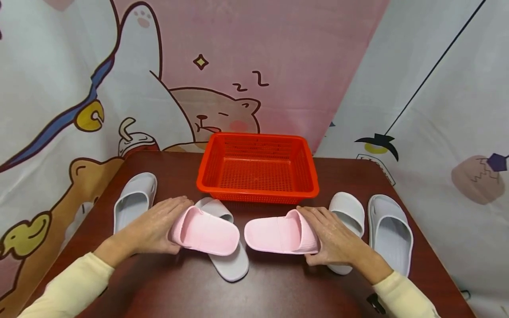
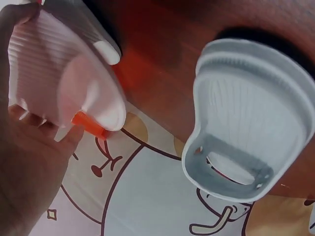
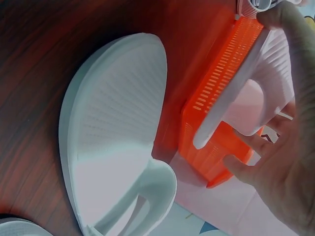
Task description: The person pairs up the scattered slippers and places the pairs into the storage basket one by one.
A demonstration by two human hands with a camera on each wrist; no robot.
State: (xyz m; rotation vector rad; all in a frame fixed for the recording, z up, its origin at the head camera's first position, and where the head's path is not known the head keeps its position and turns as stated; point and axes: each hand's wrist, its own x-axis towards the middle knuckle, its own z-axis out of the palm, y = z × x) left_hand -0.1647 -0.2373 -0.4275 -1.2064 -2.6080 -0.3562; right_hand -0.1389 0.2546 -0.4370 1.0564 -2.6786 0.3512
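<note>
A pink slipper (image 1: pixel 214 234) is held up by my left hand (image 1: pixel 159 225), which grips it around the ribbed toe strap. My right hand (image 1: pixel 336 236) grips the matching pink slipper (image 1: pixel 264 234) by its strap. Both are raised above the table, heels pointing at each other with a small gap between. Below the left pink slipper lies a white slipper (image 1: pixel 232 267), partly covered by it. Another white slipper (image 1: pixel 346 205) sits behind my right hand, its middle hidden in the head view; the right wrist view shows a white slipper (image 3: pixel 118 113) close up.
An orange-red plastic basket (image 1: pixel 258 194) stands at the back of the dark brown table (image 1: pixel 191 291). One grey clog (image 1: pixel 137 196) lies at the left edge, another (image 1: pixel 391 240) at the right. Cartoon-printed cloth (image 1: pixel 298 57) hangs behind and along the sides.
</note>
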